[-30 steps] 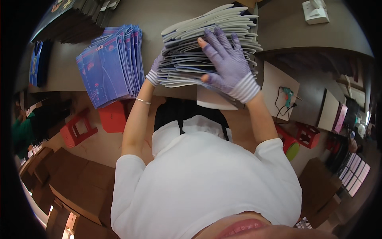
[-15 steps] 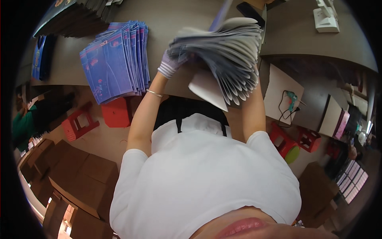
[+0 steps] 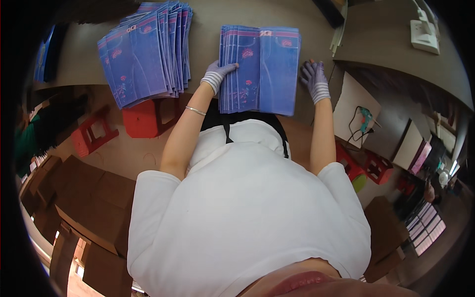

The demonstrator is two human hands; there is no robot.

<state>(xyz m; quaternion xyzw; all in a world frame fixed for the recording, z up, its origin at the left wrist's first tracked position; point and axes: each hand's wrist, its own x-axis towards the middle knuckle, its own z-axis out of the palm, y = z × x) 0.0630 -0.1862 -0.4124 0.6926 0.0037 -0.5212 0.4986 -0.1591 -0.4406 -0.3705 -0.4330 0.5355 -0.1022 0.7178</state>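
Note:
A fanned stack of flat, folded sheets with a blue denim-like print and pink flowers lies face up on the table in front of me. My left hand, in a purple glove with a striped cuff, grips the stack's left edge. Its thumb lies across the top; the other fingers are mostly hidden. Just off the right edge, my right hand, gloved alike, is open with its fingers apart and holds nothing. Another fanned pile of the same blue sheets sits to the left.
The grey table runs across the front. A white power strip lies at the far right. A teal glue gun with a black cord rests on a board below. Red stools and brown cartons stand around me.
The sheets, held up and fanned with their pale sides showing, now lie flat with the blue print up. My right hand has come off them; my left hand is at their left edge.

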